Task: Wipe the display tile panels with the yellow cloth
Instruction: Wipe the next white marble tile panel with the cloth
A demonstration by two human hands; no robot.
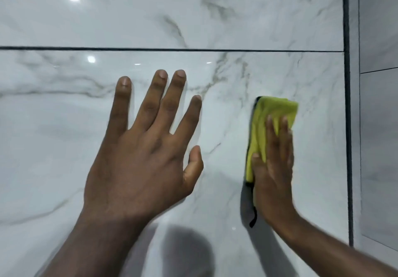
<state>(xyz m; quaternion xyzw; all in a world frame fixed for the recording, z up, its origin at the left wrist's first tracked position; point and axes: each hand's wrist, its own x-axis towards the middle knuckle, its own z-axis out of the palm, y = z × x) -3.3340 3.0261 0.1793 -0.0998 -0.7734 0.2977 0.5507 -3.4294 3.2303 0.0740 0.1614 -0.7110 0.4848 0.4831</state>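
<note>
A glossy white marble-look tile panel fills the view, with a second panel above it past a thin dark joint. My left hand lies flat on the lower panel, fingers spread and straight. To its right my right hand presses the folded yellow cloth flat against the same panel, fingers straight on top of it. The cloth's dark edge and a small loop hang below the hand. The right hand looks slightly blurred.
A dark vertical joint bounds the panels on the right, and beyond it stands another grey panel set at an angle. Ceiling lights reflect in the tiles at the upper left.
</note>
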